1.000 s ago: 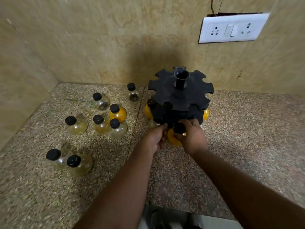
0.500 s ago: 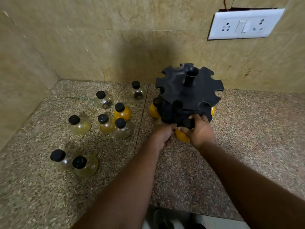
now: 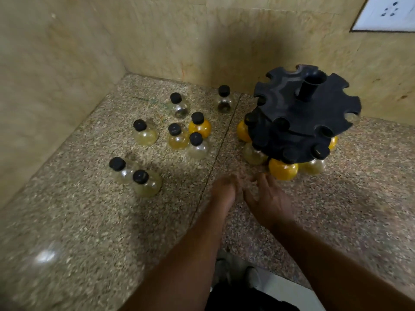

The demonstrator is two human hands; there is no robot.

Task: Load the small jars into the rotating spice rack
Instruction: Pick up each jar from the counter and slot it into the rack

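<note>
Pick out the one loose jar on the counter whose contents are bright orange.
The orange jar at the back right of the tight cluster of three, left of the counter seam. The other loose jars hold pale yellow or look nearly clear.

The black plastic two-tier rotating spice rack [image 3: 307, 113] stands on the speckled granite counter [image 3: 89, 221] at the right rear, close to the tiled back wall [image 3: 202, 41]. The white plastic socket plate [image 3: 386, 14] is on that wall, above and to the right of the rack. Jars sit in the slots of the rack's lower tier. The orange-filled round glass jar [image 3: 283, 171] is at the front, with another jar close on each side.

Eight loose jars stand on the counter left of the rack. The lone black-capped glass jar [image 3: 224, 98] is at the rear, nearest the rack. A group of five [image 3: 177, 135] stands mid-counter, and a touching pair [image 3: 146, 182] is front-left.

The left hand [image 3: 224, 189] and right hand [image 3: 269, 198] are side by side just in front of the front jar.
</note>
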